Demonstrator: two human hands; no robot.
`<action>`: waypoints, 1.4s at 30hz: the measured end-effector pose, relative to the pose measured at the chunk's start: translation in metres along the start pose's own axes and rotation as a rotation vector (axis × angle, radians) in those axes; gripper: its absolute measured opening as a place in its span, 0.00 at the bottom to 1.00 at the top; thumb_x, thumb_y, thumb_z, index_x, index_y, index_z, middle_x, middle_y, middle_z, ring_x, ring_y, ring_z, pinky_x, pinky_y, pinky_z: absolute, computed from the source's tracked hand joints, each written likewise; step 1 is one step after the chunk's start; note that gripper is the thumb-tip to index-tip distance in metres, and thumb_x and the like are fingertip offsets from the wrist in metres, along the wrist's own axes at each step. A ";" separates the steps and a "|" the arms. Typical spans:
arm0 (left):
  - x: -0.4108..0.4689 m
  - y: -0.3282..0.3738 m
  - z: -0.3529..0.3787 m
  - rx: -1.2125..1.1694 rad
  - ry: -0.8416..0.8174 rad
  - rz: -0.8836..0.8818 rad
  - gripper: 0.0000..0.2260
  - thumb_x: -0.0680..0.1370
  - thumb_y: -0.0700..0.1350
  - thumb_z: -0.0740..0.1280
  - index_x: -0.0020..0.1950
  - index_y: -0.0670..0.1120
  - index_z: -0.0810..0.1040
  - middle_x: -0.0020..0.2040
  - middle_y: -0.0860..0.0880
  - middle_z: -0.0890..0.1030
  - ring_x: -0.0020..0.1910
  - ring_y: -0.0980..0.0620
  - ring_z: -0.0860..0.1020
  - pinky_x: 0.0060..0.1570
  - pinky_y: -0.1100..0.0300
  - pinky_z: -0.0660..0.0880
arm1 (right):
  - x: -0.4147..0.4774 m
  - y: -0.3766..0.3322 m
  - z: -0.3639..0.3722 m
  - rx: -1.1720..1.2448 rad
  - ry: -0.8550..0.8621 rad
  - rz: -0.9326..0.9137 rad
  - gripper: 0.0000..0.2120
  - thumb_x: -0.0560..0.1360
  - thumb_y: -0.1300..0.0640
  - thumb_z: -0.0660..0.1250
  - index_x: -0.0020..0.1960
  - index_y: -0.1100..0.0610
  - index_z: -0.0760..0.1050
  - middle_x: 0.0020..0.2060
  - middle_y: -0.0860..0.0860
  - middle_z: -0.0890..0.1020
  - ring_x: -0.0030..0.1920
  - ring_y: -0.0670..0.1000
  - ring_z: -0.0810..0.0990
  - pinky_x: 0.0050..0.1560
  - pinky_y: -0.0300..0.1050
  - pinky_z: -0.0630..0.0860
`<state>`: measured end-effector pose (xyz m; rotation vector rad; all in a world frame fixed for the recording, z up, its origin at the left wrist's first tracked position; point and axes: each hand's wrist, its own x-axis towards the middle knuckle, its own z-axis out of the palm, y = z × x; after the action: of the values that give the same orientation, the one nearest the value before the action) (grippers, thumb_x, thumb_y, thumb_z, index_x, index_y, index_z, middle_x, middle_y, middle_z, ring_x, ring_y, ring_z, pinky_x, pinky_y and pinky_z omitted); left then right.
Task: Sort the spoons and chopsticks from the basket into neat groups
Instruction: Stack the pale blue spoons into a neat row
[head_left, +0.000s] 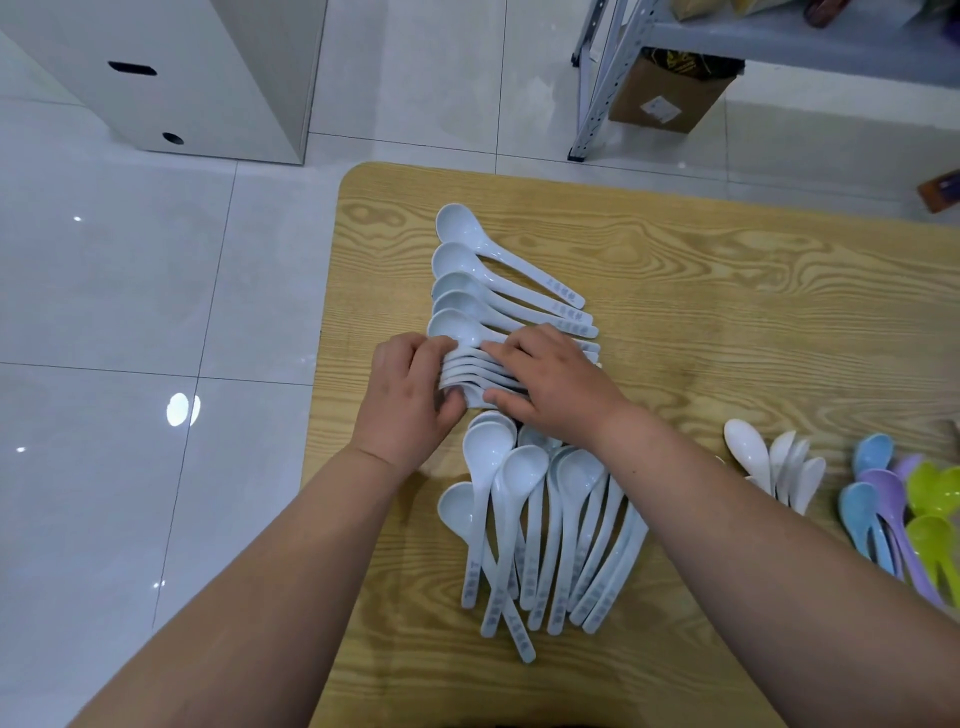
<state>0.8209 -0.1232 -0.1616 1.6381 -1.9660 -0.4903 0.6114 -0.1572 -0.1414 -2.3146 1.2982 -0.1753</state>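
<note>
Between my hands, spoon row (460, 304) on the bench (727, 291): left hand (410, 395) curls round the bowls, right hand (550, 384) presses flat on handles. Risk: uneven squeeze buckles the row, scattering it.

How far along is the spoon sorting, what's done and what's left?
Done: small white spoons and coloured spoons sit in separate groups on the right, and the far part of the row of white spoons is laid out. In hand: the left hand grips the row's near bowls while the right hand presses on the handles. Left: the loose pile nearer the person. No chopsticks or basket in view.
</note>
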 end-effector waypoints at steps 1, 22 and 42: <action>0.001 -0.001 0.001 0.009 -0.007 0.029 0.19 0.72 0.47 0.69 0.61 0.41 0.76 0.55 0.41 0.75 0.54 0.44 0.70 0.57 0.55 0.69 | 0.000 0.000 -0.003 0.014 0.030 0.001 0.30 0.76 0.38 0.60 0.70 0.56 0.75 0.55 0.52 0.77 0.58 0.54 0.72 0.63 0.53 0.71; 0.012 -0.005 0.004 0.026 0.030 0.128 0.17 0.73 0.45 0.69 0.57 0.38 0.75 0.50 0.39 0.77 0.50 0.43 0.72 0.54 0.53 0.69 | 0.031 0.025 -0.047 0.021 -0.120 0.205 0.24 0.79 0.51 0.67 0.74 0.52 0.68 0.66 0.51 0.71 0.65 0.53 0.71 0.63 0.45 0.69; 0.019 0.010 -0.003 -0.194 -0.065 -0.166 0.27 0.70 0.44 0.75 0.65 0.51 0.69 0.61 0.51 0.61 0.61 0.46 0.70 0.58 0.50 0.77 | 0.013 0.018 -0.020 -0.274 -0.124 0.112 0.49 0.69 0.33 0.68 0.80 0.54 0.52 0.73 0.53 0.64 0.73 0.57 0.63 0.71 0.54 0.58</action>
<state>0.8127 -0.1392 -0.1505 1.6863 -1.7729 -0.7817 0.5979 -0.1828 -0.1332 -2.4216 1.4603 0.1923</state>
